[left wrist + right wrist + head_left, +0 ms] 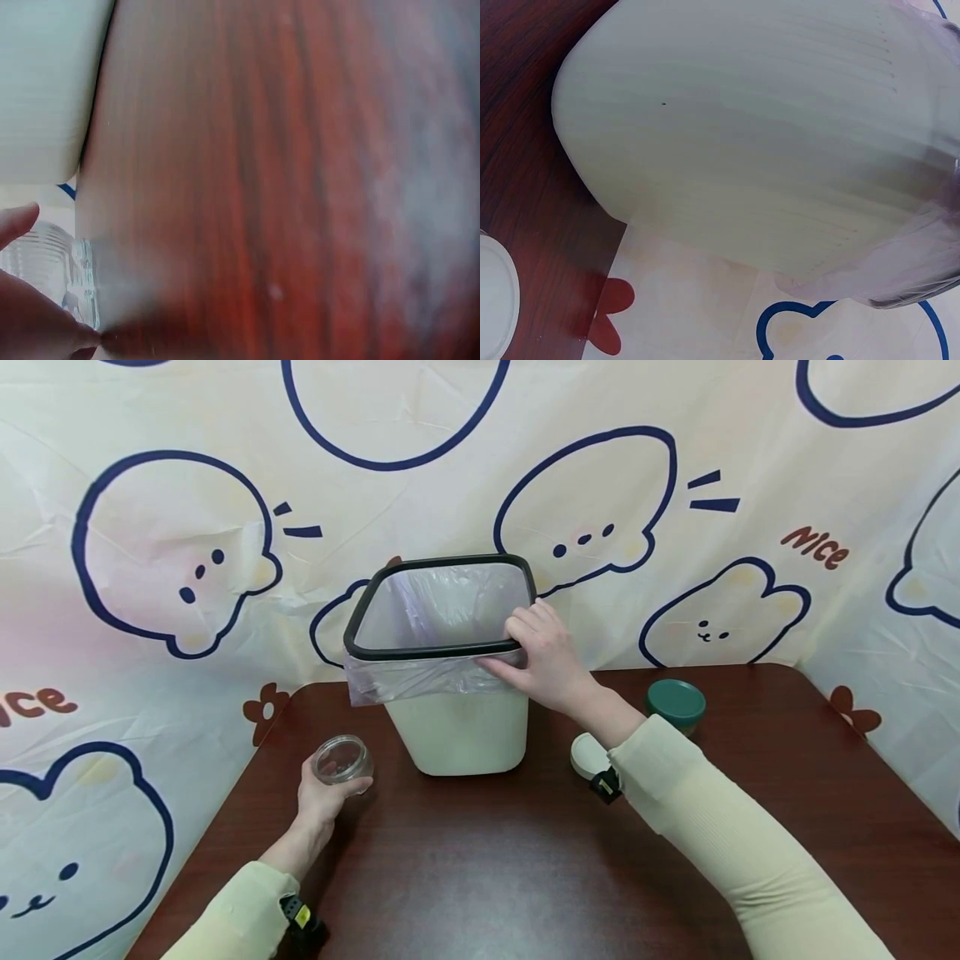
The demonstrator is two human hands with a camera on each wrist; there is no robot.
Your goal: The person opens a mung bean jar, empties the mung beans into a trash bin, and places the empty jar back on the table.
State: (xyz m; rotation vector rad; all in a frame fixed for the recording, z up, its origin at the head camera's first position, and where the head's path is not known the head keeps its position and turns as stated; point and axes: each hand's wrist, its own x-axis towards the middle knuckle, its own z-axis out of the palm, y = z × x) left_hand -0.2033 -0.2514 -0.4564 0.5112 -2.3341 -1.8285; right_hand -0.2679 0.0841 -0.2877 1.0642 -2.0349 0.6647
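My left hand (322, 793) holds a clear, lidless jar (347, 760) at the left of the table. In the left wrist view, the thumb and fingers wrap around the jar's ribbed wall (41, 259). A pale trash bin (465, 735) with a black rim stands upright near the back, lined with a translucent lilac bag (442, 681). My right hand (547, 656) grips the bin's right front rim, thumb outside over the bag and fingers over the top. The right wrist view shows the bin's side (727, 135), with that hand out of sight.
A round white lid (587, 755) lies on the brown table (495, 860) below my right forearm. Behind that forearm stands a container with a green lid (676, 700). A cartoon-printed cloth (420, 510) hangs close behind the table and along its sides.
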